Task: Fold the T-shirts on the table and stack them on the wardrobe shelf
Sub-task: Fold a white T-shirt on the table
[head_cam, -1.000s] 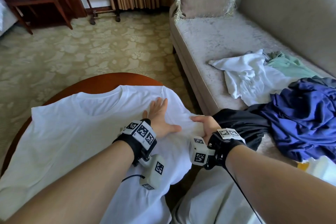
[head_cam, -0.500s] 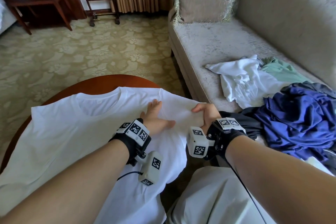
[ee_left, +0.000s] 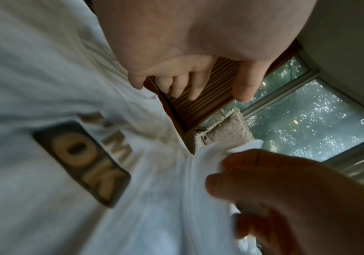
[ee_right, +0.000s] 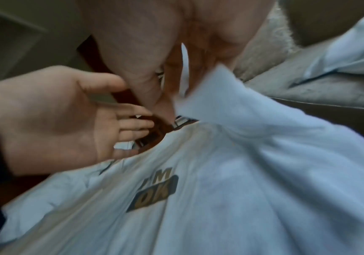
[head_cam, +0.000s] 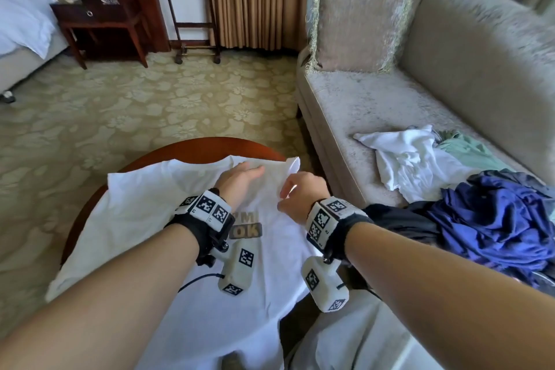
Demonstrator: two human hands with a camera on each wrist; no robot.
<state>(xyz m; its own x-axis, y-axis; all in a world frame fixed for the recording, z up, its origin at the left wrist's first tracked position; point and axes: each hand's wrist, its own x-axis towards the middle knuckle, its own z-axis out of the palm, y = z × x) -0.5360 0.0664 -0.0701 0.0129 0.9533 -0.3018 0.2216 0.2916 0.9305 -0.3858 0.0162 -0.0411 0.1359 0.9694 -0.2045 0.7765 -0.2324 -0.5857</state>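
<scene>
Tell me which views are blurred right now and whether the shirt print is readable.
Head view: sharp, edges bowed; print partly hidden behind left wrist. Left wrist view: motion-smeared, "OK" on T-shirt legible. Right wrist view: dimmer, blurred most at right hand pinching fabric.

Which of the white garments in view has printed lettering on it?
The white T-shirt spread on the round table, pinched by the right hand. The crumpled white garment on the sofa shows no print.
</scene>
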